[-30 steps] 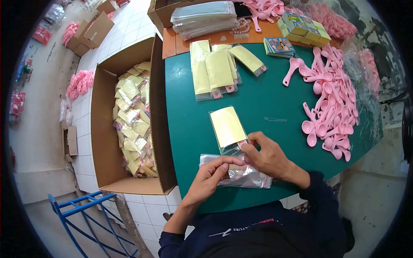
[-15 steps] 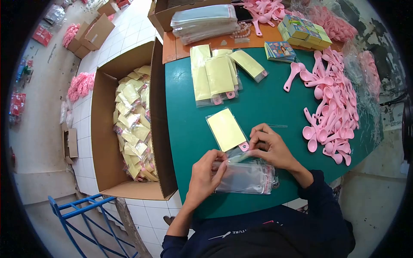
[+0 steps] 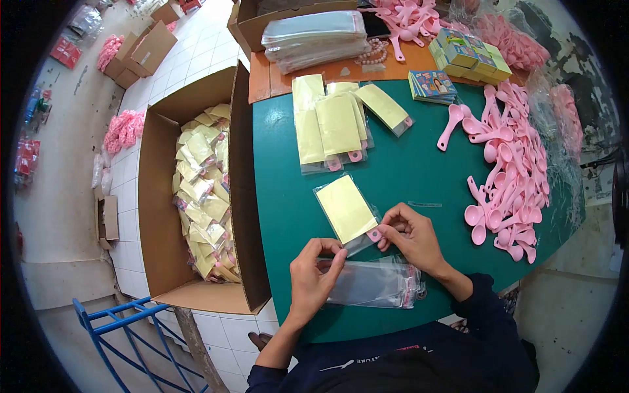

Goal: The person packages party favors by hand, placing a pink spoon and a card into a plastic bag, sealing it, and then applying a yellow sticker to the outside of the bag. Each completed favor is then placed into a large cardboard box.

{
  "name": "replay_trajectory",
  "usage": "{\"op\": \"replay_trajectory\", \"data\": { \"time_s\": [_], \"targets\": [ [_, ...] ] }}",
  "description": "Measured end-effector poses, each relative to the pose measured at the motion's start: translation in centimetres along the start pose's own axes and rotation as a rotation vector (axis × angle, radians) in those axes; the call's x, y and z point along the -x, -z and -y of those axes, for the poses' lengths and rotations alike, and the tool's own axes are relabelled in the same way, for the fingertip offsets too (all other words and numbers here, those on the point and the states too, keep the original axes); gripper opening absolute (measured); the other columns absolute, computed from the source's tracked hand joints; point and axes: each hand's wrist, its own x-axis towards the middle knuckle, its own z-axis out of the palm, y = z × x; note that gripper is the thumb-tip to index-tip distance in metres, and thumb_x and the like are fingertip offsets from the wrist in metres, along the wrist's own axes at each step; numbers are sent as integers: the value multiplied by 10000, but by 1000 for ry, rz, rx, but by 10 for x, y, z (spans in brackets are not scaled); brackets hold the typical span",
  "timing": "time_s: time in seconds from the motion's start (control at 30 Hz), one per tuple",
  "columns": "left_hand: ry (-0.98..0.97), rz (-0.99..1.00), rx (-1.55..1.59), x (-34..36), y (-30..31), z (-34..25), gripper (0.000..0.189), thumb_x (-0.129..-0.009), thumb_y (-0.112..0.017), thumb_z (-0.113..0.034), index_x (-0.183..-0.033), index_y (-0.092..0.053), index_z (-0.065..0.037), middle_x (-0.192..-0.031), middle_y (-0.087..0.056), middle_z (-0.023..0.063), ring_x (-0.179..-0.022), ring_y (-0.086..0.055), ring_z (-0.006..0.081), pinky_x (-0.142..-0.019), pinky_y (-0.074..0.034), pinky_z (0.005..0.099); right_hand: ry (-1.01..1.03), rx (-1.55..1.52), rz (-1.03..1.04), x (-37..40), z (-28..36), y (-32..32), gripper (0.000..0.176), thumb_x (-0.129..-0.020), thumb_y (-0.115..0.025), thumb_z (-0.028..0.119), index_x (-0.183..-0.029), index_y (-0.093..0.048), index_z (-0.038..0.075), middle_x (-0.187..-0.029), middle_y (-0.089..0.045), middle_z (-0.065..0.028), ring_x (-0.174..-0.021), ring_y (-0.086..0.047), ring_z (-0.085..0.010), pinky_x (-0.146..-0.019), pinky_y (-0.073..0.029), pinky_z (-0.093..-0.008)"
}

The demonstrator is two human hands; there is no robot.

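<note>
A clear plastic bag (image 3: 359, 245) with a pale yellow card (image 3: 346, 208) inside lies on the green table. The pink end of a spoon handle (image 3: 374, 234) shows at its lower right corner. My left hand (image 3: 313, 275) pinches the bag's lower left corner between thumb and index finger. Opposite it, my right hand (image 3: 416, 239) has its fingers closed on the lower right edge, beside the pink handle end. Just below both hands lies a stack of unfilled clear bags (image 3: 373, 283), partly under my left fingers.
Several filled packets (image 3: 337, 124) lie farther back. Pink spoons (image 3: 504, 177) are heaped at right, near small printed booklets (image 3: 432, 85). A deep cardboard box (image 3: 246, 196) of packets stands left of the table (image 3: 288, 229). More clear bags (image 3: 314, 36) are stacked at the back.
My hands have moved slightly apart along the bag's lower edge. The strip of plastic that stretched between my fingers now lies flatter. The view has shifted slightly.
</note>
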Motion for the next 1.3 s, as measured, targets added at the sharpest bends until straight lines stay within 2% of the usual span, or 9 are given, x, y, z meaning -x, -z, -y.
{"op": "replay_trajectory", "data": {
  "time_s": [0.2,0.37,0.67,0.77,0.9,1.0,1.07,1.17,1.3],
  "targets": [
    [4,2,-7,1,-5,-5,350,-818,-675,-43,-1043,-409,-13,-886,-589,110,-805,-630,137,-623,-532,239,-4,30,-15,-1,2,-2,105,-874,-595,39,-885,-516,-30,-770,-623,-79,-656,-621,-94,-553,-509,-215],
    [-44,-12,-4,3,-4,-3,286,-824,-654,-27,-1021,-448,-12,-917,-580,101,-804,-629,146,-582,-520,247,11,44,-67,1,8,-8,99,-869,-594,22,-871,-504,-19,-759,-591,-59,-620,-592,-74,-521,-492,-213],
    [-121,36,-109,3,1,-4,474,-804,-625,24,-1252,-473,-10,-1162,-534,141,-813,-626,154,-569,-522,246,35,170,24,3,1,-6,327,-889,-563,34,-1215,-561,18,-814,-579,-48,-615,-567,-70,-531,-479,-208],
    [-222,32,-184,7,4,-10,536,-799,-623,35,-1301,-444,-14,-1219,-505,165,-819,-624,167,-572,-520,250,63,190,21,8,6,-7,315,-889,-559,35,-1203,-574,12,-841,-587,-57,-621,-562,-69,-547,-476,-209],
    [-505,-25,-405,-11,10,-47,557,-795,-616,54,-1317,-435,-15,-1269,-487,168,-847,-607,162,-589,-528,230,354,303,-43,-3,38,-8,332,-893,-544,41,-1224,-551,13,-872,-595,-78,-642,-571,-86,-575,-484,-226],
    [-593,-96,-567,-60,19,-73,522,-814,-633,-35,-1300,-442,-7,-1269,-479,192,-942,-594,262,-715,-525,321,457,384,-93,-42,78,9,404,-882,-536,41,-1283,-482,35,-948,-601,-128,-751,-614,-177,-671,-508,-307],
    [-698,-259,-896,-79,20,-74,462,-823,-643,-94,-1245,-482,2,-1234,-496,193,-995,-572,309,-806,-501,366,656,977,-184,-69,89,47,440,-813,-559,6,-1244,-498,72,-1062,-588,-132,-923,-595,-262,-775,-484,-379],
    [-625,256,-697,-53,13,-57,379,-821,-650,-174,-1132,-524,2,-1160,-519,181,-1047,-528,349,-896,-447,385,541,1687,-136,-80,66,122,448,-697,-578,-29,-1114,-570,132,-1152,-563,-35,-1042,-540,-258,-839,-427,-374],
    [-578,556,-633,-21,-16,-27,338,-795,-656,-169,-1068,-536,-11,-1054,-525,146,-977,-553,318,-833,-478,397,680,1572,-53,-67,37,142,319,-741,-562,10,-1038,-596,120,-1054,-575,-37,-1009,-534,-226,-826,-418,-379]
  ]
}}
